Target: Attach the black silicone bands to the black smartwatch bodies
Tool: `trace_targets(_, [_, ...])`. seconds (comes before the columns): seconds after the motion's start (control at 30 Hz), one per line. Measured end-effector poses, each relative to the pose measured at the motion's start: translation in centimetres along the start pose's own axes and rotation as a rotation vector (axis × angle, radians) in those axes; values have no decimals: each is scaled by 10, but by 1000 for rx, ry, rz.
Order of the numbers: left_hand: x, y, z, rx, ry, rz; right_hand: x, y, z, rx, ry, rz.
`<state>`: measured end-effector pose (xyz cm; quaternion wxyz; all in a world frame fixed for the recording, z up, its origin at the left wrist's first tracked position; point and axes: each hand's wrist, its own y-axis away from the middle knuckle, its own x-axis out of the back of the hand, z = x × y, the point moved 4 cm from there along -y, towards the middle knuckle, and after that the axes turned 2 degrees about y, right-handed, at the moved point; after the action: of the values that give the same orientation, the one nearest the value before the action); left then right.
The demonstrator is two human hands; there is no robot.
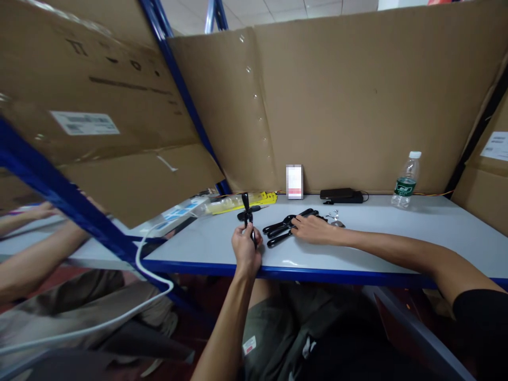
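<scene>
Left hand grips a glossy black slender piece upright (probably light, stiff, slippery; best held mid-length); right hand covers similar glossy pieces, grip unclear.

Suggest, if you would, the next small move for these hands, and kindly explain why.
Probably have the right hand's grip single out one of the black pieces on the table: it lies over them, while the left hand's grip holds a similar piece upright. Whether the right one has closed on anything is hidden.
</scene>
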<state>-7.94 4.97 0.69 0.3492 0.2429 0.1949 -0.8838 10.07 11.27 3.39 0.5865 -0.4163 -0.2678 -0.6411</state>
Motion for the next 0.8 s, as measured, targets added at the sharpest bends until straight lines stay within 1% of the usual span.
trace_targets(0.13, [2, -1, 1, -11, 25, 11, 6, 5, 6, 23, 1, 78])
trace_targets(0.2, [3, -1, 1, -18, 33, 18, 16, 5, 16, -24, -20, 131])
trace_targets(0.3, [3, -1, 0, -24, 41, 20, 42, 0, 41, -204, -108, 251])
trace_targets(0.43, [2, -1, 0, -21, 45, 13, 77, -13, 76, -479, -370, 448])
trace_targets(0.5, [2, -1, 0, -20, 46, 9, 85, -19, 89, -607, -500, 533])
trace_targets(0.57, [2, -1, 0, -21, 48, 8, 82, -28, 99, -718, -640, 569])
trace_targets(0.6, [2, -1, 0, -22, 49, 10, 76, -33, 103, -766, -723, 558])
trace_targets(0.67, [3, -1, 0, -26, 50, 18, 55, -47, 106, -858, -921, 466])
trace_targets(0.73, [3, -1, 0, -30, 51, 27, 29, -62, 105, -950, -1085, 291])
trace_targets(0.8, [3, -1, 0, -34, 52, 31, 6, -74, 101, -1046, -1130, 109])
